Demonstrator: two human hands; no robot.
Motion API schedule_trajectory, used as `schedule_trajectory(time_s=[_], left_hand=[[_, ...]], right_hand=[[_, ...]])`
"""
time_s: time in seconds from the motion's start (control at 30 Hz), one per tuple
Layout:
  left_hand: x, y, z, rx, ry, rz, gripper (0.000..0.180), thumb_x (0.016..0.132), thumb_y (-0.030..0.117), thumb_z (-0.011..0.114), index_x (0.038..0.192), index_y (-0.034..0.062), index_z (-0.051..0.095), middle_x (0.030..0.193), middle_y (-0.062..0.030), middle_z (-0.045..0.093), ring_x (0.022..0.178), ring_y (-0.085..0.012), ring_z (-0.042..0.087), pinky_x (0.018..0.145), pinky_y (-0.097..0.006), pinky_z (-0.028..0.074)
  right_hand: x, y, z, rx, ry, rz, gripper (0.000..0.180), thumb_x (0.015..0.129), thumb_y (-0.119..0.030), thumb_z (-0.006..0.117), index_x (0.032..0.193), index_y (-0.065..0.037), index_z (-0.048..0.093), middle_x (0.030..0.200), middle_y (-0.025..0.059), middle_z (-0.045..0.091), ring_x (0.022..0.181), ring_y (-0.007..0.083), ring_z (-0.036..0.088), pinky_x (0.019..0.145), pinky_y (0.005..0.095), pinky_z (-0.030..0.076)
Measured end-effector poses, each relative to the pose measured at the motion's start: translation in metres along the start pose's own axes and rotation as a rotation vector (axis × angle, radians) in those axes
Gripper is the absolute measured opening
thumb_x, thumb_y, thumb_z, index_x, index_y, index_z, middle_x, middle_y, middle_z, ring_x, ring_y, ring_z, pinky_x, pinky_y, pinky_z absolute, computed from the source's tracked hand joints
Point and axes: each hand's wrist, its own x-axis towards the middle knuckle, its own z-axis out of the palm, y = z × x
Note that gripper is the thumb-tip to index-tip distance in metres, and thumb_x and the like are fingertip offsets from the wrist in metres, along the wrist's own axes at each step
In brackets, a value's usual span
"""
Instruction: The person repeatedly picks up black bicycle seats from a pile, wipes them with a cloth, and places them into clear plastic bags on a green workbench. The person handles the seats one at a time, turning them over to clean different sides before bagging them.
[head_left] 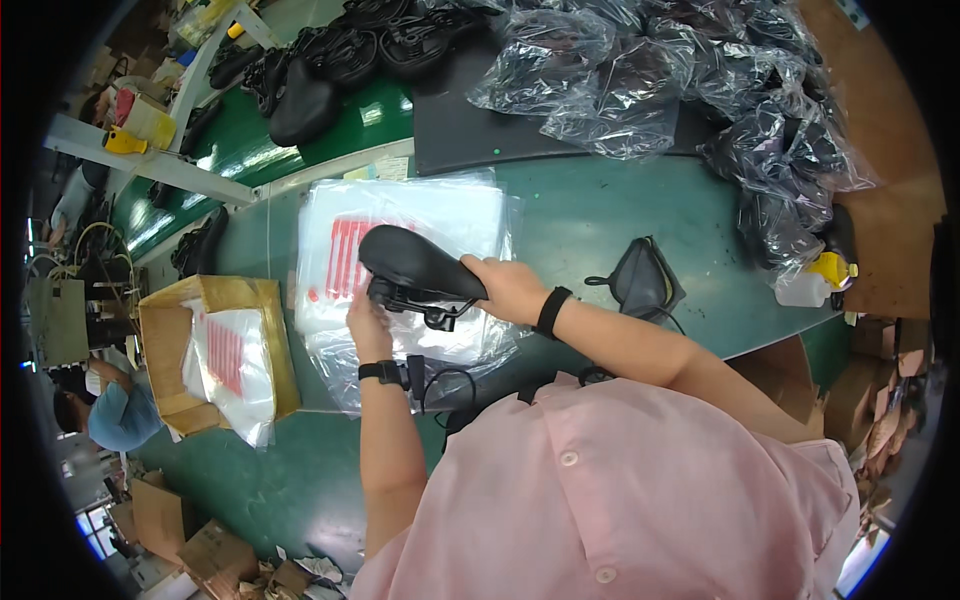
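Observation:
Between my two hands is a black bicycle saddle [415, 262], tilted, with its rails and clamp showing on the side toward me. My left hand [370, 325] holds its left end from below; the saddle hides part of those fingers. My right hand [508, 288] grips the right end, thumb and fingers closed around it. Right under the saddle lies a stack of clear plastic bags [460, 205] with red printing, spread on the green table [580, 215]. Each wrist wears a black band.
Bagged saddles [620, 90] pile up at the back right, partly on a black mat [455, 130]. Unwrapped saddles [305, 100] line the far left. A cardboard box [285, 350] with plastic bags stands left. A small dark pouch [640, 278] and yellow-capped bottle [805, 288] lie right. Another person [125, 410] sits far left.

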Motion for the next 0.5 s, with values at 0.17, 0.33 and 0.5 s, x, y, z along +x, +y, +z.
schedule_trajectory(time_s=[0.17,0.33,0.5], left_hand=[[-0.051,0.086,0.041,0.383,-0.029,0.426,0.017,0.089,0.016,0.057,0.095,0.0055,0.069,0.061,0.0037,0.052,0.045,-0.0025,0.038,0.041,-0.019,0.029],[-0.103,0.098,0.061,1.012,-0.619,0.852,0.013,0.088,0.01,0.059,0.091,0.0041,0.07,0.08,-0.0066,0.069,0.066,-0.0144,0.062,0.06,-0.028,0.049],[-0.125,0.084,0.067,0.885,-0.712,0.446,0.011,0.084,0.009,0.062,0.093,0.0046,0.068,0.083,-0.0098,0.068,0.071,-0.0236,0.067,0.063,-0.031,0.052]], right_hand=[[0.013,-0.016,-0.017,-0.078,-0.171,-0.02,0.053,0.071,-0.016,0.072,0.114,-0.008,0.044,0.089,0.0202,0.061,0.081,0.0382,0.061,0.07,0.0438,0.049],[0.025,0.005,-0.019,0.749,-0.367,0.312,0.05,0.077,-0.02,0.069,0.115,0.005,0.047,0.093,0.0194,0.062,0.08,0.0254,0.064,0.071,0.0356,0.052],[0.007,0.01,-0.034,1.576,-0.356,0.533,0.041,0.085,-0.021,0.063,0.117,0.0,0.047,0.094,0.0142,0.062,0.064,0.0216,0.063,0.052,0.0338,0.055]])
